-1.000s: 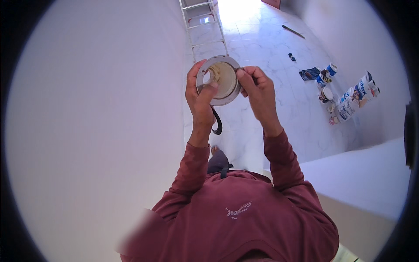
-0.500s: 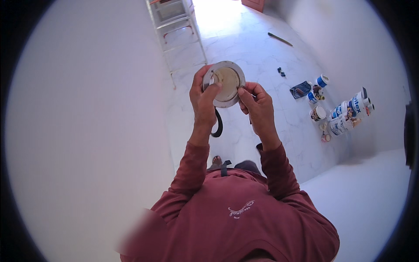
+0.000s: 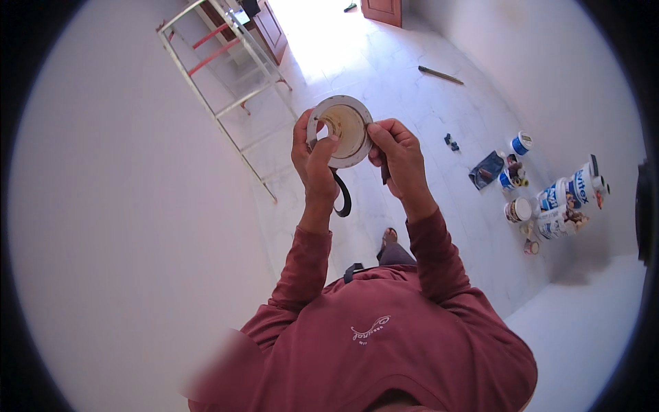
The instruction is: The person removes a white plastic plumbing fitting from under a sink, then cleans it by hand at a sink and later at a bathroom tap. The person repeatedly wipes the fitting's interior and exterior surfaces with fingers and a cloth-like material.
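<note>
Both hands hold up a round fitting [image 3: 353, 128] with a flat grey-white rim and a cream, recessed inside. My left hand [image 3: 316, 165] is closed round its left side, the thumb reaching over the rim into the opening. A curved black strip [image 3: 345, 199] hangs below, beside the left wrist; where it attaches is hidden. My right hand [image 3: 403, 156] pinches the right edge of the rim between thumb and fingers. Under those fingers a small dark piece [image 3: 385, 172] shows, too covered to name.
A metal stepladder [image 3: 218, 116] with red parts stands ahead on the left, close to the white wall [image 3: 123, 206]. To the right, paint buckets [image 3: 550, 199], smaller tubs [image 3: 522, 143] and a dark blue cloth [image 3: 487, 169] lie on the marble-patterned floor. A long stick [image 3: 441, 75] lies farther off.
My view has shifted, so more of the ladder and a door show ahead. The fitting has turned a little and moved slightly left, still in both hands. One foot now shows farther right.
</note>
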A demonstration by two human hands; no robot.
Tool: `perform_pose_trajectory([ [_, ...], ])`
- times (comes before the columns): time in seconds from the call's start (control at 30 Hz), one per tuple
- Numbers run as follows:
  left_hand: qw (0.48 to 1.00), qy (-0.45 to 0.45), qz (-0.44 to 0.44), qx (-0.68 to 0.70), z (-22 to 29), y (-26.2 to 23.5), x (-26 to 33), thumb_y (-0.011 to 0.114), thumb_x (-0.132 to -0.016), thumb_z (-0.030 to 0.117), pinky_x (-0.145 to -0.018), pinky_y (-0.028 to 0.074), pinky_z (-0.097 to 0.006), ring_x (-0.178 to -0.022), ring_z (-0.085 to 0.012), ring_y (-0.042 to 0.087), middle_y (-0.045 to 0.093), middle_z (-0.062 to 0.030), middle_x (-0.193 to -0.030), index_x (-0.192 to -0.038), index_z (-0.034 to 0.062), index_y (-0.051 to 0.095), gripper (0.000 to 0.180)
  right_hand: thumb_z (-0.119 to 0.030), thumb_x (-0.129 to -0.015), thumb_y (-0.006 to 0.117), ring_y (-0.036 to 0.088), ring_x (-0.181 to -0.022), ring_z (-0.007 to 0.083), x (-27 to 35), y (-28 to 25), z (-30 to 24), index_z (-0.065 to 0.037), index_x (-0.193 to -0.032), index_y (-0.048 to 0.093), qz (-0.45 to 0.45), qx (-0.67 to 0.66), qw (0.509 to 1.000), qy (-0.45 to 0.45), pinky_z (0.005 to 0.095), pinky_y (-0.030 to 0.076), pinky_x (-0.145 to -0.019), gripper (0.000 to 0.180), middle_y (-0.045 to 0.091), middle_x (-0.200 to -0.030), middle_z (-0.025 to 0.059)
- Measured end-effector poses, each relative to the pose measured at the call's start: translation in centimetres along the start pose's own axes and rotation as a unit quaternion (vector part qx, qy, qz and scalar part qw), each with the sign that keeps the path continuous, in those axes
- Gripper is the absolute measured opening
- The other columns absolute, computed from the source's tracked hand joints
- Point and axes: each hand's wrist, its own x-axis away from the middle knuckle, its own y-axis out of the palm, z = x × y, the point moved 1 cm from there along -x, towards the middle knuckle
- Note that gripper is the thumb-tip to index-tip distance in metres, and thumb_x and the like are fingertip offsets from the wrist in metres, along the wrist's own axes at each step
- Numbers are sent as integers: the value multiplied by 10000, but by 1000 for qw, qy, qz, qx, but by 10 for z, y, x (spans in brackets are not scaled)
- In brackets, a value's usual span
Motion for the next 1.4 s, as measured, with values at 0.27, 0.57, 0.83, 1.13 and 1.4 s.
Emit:
perform_pose_trajectory([
  [0.27,997,49,37,-37,-63,13,-187,602,-833,72,-1047,454,-347,-1167,-212,583,603,-114,-1257,-1346,-15,557,523,-202,-999,690,522,-614,57,-213,-6,5,-23,-1015,638,-44,8,999,28,221,413,-550,187,604,-735,-4],
  [0.57,996,75,29,-30,-142,11,-423,605,-844,67,-1014,474,-343,-1128,-200,603,631,-101,-1223,-1333,-13,561,497,-232,-989,708,505,-601,46,-440,2,40,-25,-953,654,-27,74,997,17,215,407,-547,216,589,-710,-18],
  [0.83,1000,21,-4,1,-190,28,-596,608,-866,75,-999,481,-342,-1117,-197,598,632,-113,-1208,-1319,-13,561,465,-236,-957,747,486,-583,42,-603,13,42,-40,-964,610,4,86,996,11,212,371,-509,239,576,-705,-15],
  [1.13,986,112,48,-113,-303,99,-794,587,-955,172,-929,498,-343,-1069,-195,583,539,-108,-1257,-1398,29,426,492,-137,-982,713,511,-639,21,-809,-15,56,-75,-949,604,33,133,989,-55,200,392,-535,130,619,-790,-44],
  [1.4,993,56,90,-42,-367,158,-957,595,-937,171,-519,372,-208,-821,-95,511,488,-96,-1195,-1458,112,323,591,-202,-1013,677,472,-581,28,-1014,-54,30,-70,-938,606,-4,2,998,67,199,364,-511,167,561,-701,-35],
])
